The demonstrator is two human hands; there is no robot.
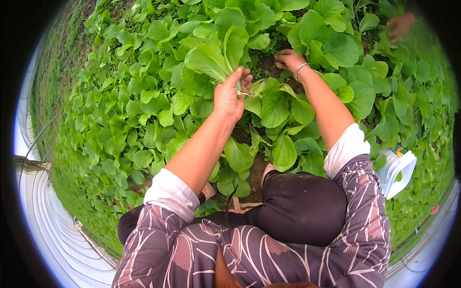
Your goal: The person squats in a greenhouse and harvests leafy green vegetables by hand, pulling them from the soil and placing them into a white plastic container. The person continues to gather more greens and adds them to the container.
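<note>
My left hand (233, 91) is closed round the base of a pulled leafy green plant (209, 61), its leaves pointing up and to the left and a thin pale root showing at the palm. To the right, my right hand (290, 62), with a silver bangle at the wrist, reaches down to a patch of dark soil (268, 66) with tiny weeds; its fingers are bent, and whether they pinch anything is not clear. Between and below the hands lie several leafy greens (275, 108), some pale and drooping.
Dense leafy greens (126, 93) surround me. At the right stands a white plastic container (401, 174). Another person's hand (401, 26) is among plants at the upper right. Curved greenhouse sheeting (54, 216) rises at the lower left.
</note>
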